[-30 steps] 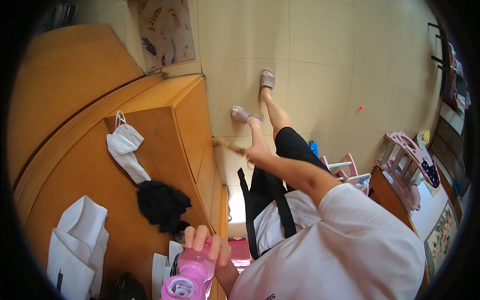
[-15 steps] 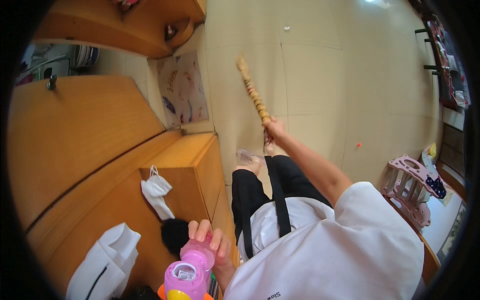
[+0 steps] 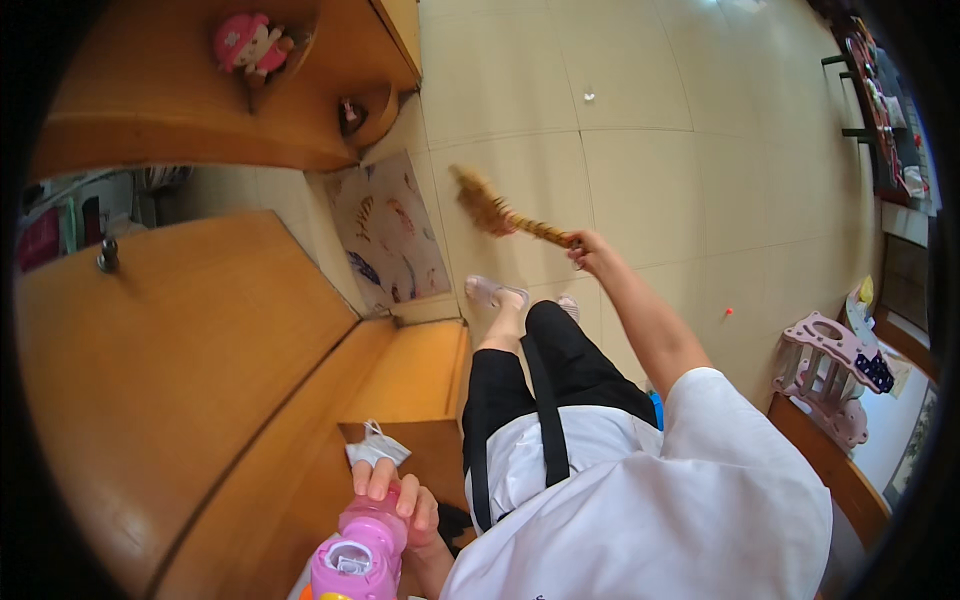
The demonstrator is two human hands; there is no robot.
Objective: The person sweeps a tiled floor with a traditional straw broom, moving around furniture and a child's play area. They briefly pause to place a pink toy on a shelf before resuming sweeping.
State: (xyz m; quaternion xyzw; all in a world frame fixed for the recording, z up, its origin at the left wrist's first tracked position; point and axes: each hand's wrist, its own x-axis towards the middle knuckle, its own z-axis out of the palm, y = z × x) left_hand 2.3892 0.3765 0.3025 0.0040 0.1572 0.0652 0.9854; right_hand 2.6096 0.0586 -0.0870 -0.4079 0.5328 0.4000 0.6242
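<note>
Home: doll [image 3: 250, 45], wooden cabinet [image 3: 290, 115], patterned floor mat [image 3: 392, 235], slippers [image 3: 488, 290].

At seven o'clock in my view, my left hand [image 3: 400, 502] curls its fingers over the translucent end of a pink plastic thing [image 3: 376, 536]. At two o'clock, my right hand [image 3: 588, 252] is closed round the banded handle of a brown brush [image 3: 488, 211], its blurred head pointing toward ten over the tiled floor [image 3: 640, 190]. A patterned mat [image 3: 390, 235] lies at ten, a pink rack [image 3: 828, 340] at three.
</note>
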